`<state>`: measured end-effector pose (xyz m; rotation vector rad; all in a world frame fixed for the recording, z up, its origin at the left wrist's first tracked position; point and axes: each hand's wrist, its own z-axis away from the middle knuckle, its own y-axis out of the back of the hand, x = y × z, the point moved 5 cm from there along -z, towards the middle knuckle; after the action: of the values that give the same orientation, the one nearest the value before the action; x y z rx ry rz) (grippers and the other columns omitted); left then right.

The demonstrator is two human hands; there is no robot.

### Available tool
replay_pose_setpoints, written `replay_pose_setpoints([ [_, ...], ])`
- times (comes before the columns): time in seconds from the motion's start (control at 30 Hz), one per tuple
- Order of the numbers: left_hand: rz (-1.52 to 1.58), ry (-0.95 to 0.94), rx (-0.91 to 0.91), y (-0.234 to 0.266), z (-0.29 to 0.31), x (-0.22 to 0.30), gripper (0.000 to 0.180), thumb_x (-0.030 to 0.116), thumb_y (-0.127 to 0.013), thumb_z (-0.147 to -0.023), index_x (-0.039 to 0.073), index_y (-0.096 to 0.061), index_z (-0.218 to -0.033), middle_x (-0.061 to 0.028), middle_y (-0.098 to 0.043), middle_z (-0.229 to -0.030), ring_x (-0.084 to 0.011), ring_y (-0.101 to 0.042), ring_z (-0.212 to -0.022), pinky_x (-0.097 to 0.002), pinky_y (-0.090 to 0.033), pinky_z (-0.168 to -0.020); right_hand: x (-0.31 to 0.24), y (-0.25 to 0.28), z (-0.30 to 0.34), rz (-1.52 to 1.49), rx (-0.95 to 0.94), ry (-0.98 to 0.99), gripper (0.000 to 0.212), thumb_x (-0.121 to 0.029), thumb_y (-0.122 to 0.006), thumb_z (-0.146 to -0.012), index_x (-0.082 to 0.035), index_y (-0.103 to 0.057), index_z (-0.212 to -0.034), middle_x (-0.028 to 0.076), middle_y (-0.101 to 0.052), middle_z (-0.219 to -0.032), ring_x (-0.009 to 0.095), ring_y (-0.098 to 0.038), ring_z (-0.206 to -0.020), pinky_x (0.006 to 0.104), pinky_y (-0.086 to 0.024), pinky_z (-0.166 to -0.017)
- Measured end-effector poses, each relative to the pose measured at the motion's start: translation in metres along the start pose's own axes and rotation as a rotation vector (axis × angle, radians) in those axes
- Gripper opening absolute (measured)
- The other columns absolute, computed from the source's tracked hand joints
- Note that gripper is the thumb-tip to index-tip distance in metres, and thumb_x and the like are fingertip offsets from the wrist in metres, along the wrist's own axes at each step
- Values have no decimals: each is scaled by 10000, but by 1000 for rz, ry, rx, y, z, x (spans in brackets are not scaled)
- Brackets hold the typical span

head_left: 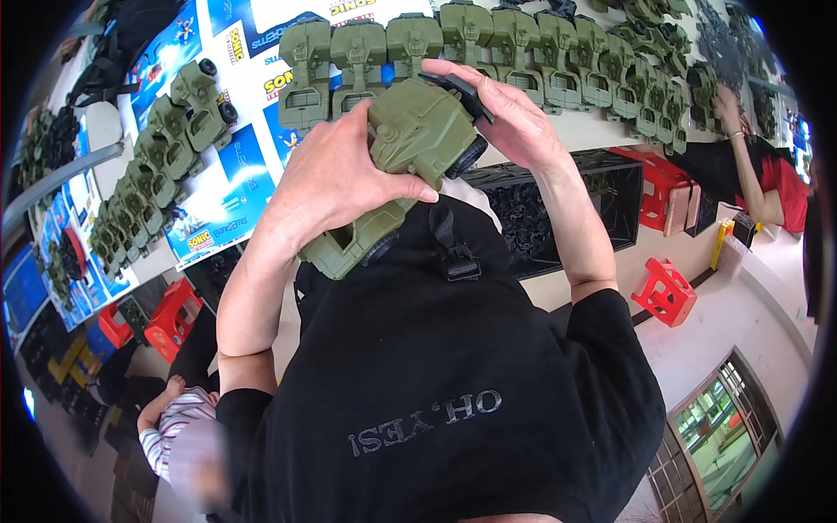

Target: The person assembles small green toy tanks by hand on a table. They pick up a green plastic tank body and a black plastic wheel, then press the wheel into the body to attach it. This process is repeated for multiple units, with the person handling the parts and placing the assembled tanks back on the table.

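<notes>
An olive-green toy truck point(417, 131) with black wheels is held up in front of my chest, tilted, its open rear bed toward my body. My left hand point(336, 170) wraps around its middle, thumb on the near side and fingers at the far side. At the truck's far right end, my right hand point(520, 122) is closed against a black plastic part point(469, 94), pressing it to the front of the truck. Some of the right fingertips are hidden behind the part and the truck.
A long row of similar green trucks point(514, 44) lines the table ahead. Another row point(161, 157) stands left on printed blue-and-white sheets point(244, 174). A black crate point(567, 200) of dark parts is right of my hands. Red stools point(667, 292) and other people are nearby.
</notes>
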<state>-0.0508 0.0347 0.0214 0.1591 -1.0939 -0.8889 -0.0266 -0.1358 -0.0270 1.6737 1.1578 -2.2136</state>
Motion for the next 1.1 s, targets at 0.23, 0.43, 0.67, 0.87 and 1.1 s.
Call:
replay_pose_setpoints([
  [0.23,-60,56,8,-1,0,-3,819,480,-809,-506,-75,-545,-1047,-214,-651,-926,-347,-633,-910,-395,-484,-824,2,-3,-6,128,27,-40,544,-411,-347,-986,-2,-438,-1331,100,-431,-1328,200,-407,-1230,342,-299,-1041],
  [0.43,-3,-17,27,-3,4,-12,765,416,-828,-511,-39,-536,-1052,-194,-651,-897,-337,-636,-876,-394,-487,-780,-7,-4,-3,574,-23,23,669,-533,-273,-965,1,-446,-1328,90,-467,-1186,198,-424,-1175,324,-297,-1025],
  [0.67,17,-24,-60,-16,11,-10,720,321,-844,-515,-12,-507,-1056,-160,-662,-796,-342,-645,-815,-397,-490,-748,-12,-11,-9,555,119,-162,629,-506,-324,-972,15,-674,-942,38,-568,-864,119,-528,-835,259,-420,-777],
  [0.87,5,-146,-92,-13,16,1,701,310,-832,-548,-15,-492,-1067,-185,-652,-783,-365,-640,-799,-398,-498,-711,10,-25,-9,314,157,-38,675,-590,-215,-952,-37,-591,-1041,66,-591,-888,165,-547,-856,288,-414,-863],
  [1.1,-398,-421,-30,-22,60,13,569,165,-725,-626,-43,-463,-1086,-173,-604,-700,-312,-615,-623,-395,-453,-597,5,-66,27,482,-224,183,714,-495,-121,-966,65,-495,-1204,214,-565,-1149,301,-557,-1052,395,-410,-946],
])
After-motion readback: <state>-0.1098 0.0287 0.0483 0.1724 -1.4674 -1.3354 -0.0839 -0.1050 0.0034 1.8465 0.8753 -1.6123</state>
